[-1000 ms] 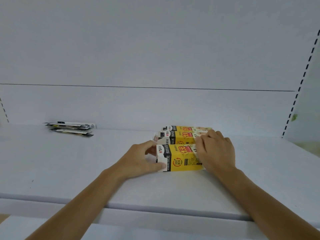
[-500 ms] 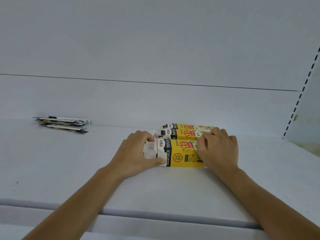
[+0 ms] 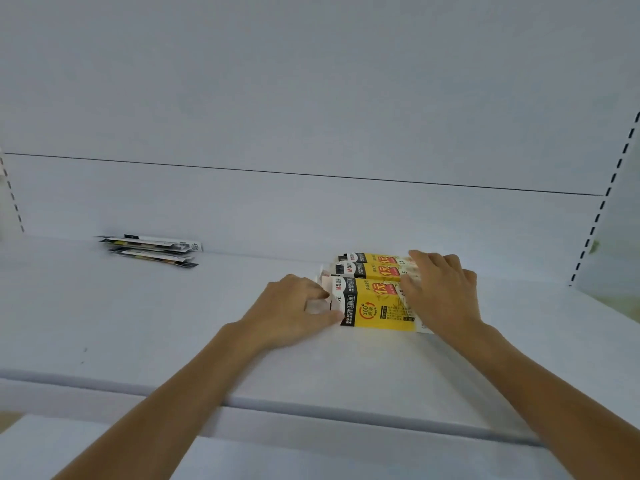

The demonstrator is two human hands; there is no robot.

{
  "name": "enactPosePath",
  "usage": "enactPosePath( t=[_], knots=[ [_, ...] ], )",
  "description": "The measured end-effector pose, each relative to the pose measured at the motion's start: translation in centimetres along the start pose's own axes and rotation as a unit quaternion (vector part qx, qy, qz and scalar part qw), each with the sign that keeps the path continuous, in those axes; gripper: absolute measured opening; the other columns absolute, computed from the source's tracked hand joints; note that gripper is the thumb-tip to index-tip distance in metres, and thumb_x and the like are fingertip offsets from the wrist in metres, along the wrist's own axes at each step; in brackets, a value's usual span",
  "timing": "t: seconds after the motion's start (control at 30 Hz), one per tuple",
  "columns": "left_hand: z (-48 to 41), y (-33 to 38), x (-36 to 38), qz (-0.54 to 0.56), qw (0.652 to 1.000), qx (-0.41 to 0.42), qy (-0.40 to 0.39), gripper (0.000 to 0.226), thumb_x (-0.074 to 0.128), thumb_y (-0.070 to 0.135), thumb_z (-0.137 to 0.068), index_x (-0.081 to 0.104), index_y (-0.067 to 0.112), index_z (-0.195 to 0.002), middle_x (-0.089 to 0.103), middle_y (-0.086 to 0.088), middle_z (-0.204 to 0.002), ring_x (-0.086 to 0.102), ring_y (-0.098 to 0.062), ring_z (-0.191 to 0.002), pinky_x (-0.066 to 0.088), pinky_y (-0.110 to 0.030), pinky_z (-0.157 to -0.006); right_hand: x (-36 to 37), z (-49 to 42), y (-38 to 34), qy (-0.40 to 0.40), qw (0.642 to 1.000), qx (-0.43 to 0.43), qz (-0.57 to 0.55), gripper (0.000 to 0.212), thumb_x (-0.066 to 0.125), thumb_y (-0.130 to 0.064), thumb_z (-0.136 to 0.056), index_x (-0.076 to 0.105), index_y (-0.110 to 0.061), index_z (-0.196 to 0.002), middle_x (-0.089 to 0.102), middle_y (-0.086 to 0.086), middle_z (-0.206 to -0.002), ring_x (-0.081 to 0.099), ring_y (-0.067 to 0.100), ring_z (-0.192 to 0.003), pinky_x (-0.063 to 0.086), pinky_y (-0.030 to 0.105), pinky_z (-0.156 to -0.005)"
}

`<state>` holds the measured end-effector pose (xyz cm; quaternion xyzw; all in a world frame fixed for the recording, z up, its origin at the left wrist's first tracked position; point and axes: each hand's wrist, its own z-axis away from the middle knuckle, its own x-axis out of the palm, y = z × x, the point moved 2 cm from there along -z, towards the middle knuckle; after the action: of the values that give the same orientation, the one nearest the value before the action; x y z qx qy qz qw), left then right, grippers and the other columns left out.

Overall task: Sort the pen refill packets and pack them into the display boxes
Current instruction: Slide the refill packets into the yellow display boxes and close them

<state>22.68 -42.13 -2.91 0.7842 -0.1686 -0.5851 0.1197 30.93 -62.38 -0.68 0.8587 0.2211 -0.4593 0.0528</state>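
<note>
Three yellow, black and white display boxes lie side by side on a white shelf [image 3: 173, 323]. On the nearest box [image 3: 377, 308], my left hand [image 3: 294, 313] grips the left end, thumb along its front corner and fingers curled at the open white flap. My right hand [image 3: 443, 292] lies over the right ends of the nearest and middle box [image 3: 367, 270], fingers bent down on them. The far box [image 3: 370, 258] sits against the back wall. A small pile of pen refill packets [image 3: 152, 249] lies at the back left.
The shelf's front edge [image 3: 311, 407] runs across below my forearms. White back panels rise behind the boxes. A slotted upright [image 3: 602, 202] stands at the right, another at the far left.
My left hand has shifted from the nearest box's front to its left end flap. The boxes and my right hand have barely moved.
</note>
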Motion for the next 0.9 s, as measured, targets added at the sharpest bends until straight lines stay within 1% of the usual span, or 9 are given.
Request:
enactPosePath(
  t=[0.1,0.17,0.33,0.43,0.5,0.6,0.7,0.8,0.9],
  knots=[
    [1.0,-0.9,-1.8,0.04,0.998,-0.042,-0.033,0.054,0.057,0.057,-0.082,0.058,0.025,-0.125,0.056,0.005,-0.129,0.049,-0.014,-0.121,0.037,-0.032,-0.102,-2.4,-1.2,-2.1,-0.001,0.999,-0.027,-0.028,0.055,0.048,-0.024,-0.091,0.029,-0.016,-0.143,0.048,0.005,-0.137,0.036,0.027,-0.125,0.032,0.044,-0.098],
    [2.3,-2.0,-4.1,0.026,0.998,-0.051,-0.001,0.049,0.059,0.051,-0.084,0.056,0.028,-0.127,0.046,0.009,-0.139,0.039,-0.011,-0.13,0.029,-0.026,-0.106,-3.8,-2.3,-4.6,0.01,0.997,-0.057,-0.054,0.058,0.049,-0.022,-0.091,0.027,-0.014,-0.144,0.045,0.006,-0.139,0.034,0.027,-0.127,0.032,0.043,-0.098],
    [7.2,-7.8,-9.7,-0.018,0.993,-0.102,0.063,0.037,0.056,0.045,-0.088,0.062,0.028,-0.12,0.051,0.011,-0.135,0.042,-0.007,-0.127,0.029,-0.019,-0.101,-4.2,-4.2,-14.9,0.018,0.978,-0.159,-0.133,0.058,0.05,-0.017,-0.09,0.029,-0.012,-0.143,0.043,0.007,-0.14,0.032,0.027,-0.128,0.031,0.04,-0.098],
    [10.6,-12.8,-12.1,-0.035,0.986,-0.146,0.078,0.033,0.056,0.042,-0.089,0.062,0.028,-0.118,0.055,0.01,-0.131,0.046,-0.009,-0.122,0.033,-0.023,-0.103,-2.6,-4.2,-21.9,0.018,0.962,-0.221,-0.158,0.057,0.05,-0.016,-0.09,0.03,-0.012,-0.143,0.042,0.005,-0.141,0.034,0.025,-0.128,0.032,0.037,-0.098],
    [12.4,-16.6,-13.7,-0.047,0.981,-0.175,0.069,0.033,0.055,0.042,-0.089,0.061,0.029,-0.119,0.054,0.008,-0.13,0.046,-0.011,-0.122,0.035,-0.028,-0.105,-1.0,-4.4,-26.2,0.002,0.953,-0.259,-0.159,0.056,0.049,-0.016,-0.09,0.03,-0.013,-0.143,0.039,0.003,-0.144,0.033,0.024,-0.129,0.032,0.036,-0.099],
    [13.8,-22.6,-16.1,-0.052,0.975,-0.203,0.068,0.032,0.054,0.039,-0.091,0.06,0.028,-0.12,0.054,0.006,-0.129,0.046,-0.012,-0.122,0.033,-0.024,-0.102,2.3,-5.2,-31.6,-0.051,0.942,-0.292,-0.155,0.053,0.047,-0.016,-0.092,0.031,-0.015,-0.142,0.035,0.002,-0.146,0.032,0.021,-0.132,0.031,0.036,-0.104],
    [13.4,-28.2,-18.3,-0.045,0.975,-0.206,0.067,0.03,0.055,0.036,-0.091,0.061,0.026,-0.12,0.055,0.003,-0.128,0.048,-0.012,-0.12,0.034,-0.022,-0.099,6.4,-6.6,-35.0,-0.144,0.939,-0.274,-0.15,0.045,0.048,-0.018,-0.091,0.04,-0.015,-0.135,0.048,0.004,-0.132,0.044,0.023,-0.12,0.037,0.034,-0.097],
    [12.1,-32.5,-20.0,-0.026,0.979,-0.196,0.052,0.03,0.055,0.034,-0.092,0.06,0.026,-0.12,0.056,0.004,-0.125,0.049,-0.011,-0.115,0.035,-0.021,-0.094,9.7,-8.1,-36.8,-0.251,0.934,-0.227,-0.115,0.045,0.051,-0.023,-0.09,0.042,-0.017,-0.134,0.05,0.006,-0.124,0.048,0.024,-0.112,0.039,0.033,-0.093],
    [10.3,-35.7,-21.1,-0.003,0.985,-0.165,0.049,0.029,0.055,0.032,-0.092,0.061,0.023,-0.119,0.058,0.003,-0.12,0.052,-0.007,-0.108,0.035,-0.018,-0.088,11.9,-9.6,-37.8,-0.248,0.948,-0.157,-0.123,0.038,0.056,-0.025,-0.087,0.05,-0.018,-0.124,0.055,0.004,-0.12,0.052,0.022,-0.106,0.043,0.033,-0.09]
  ],
)
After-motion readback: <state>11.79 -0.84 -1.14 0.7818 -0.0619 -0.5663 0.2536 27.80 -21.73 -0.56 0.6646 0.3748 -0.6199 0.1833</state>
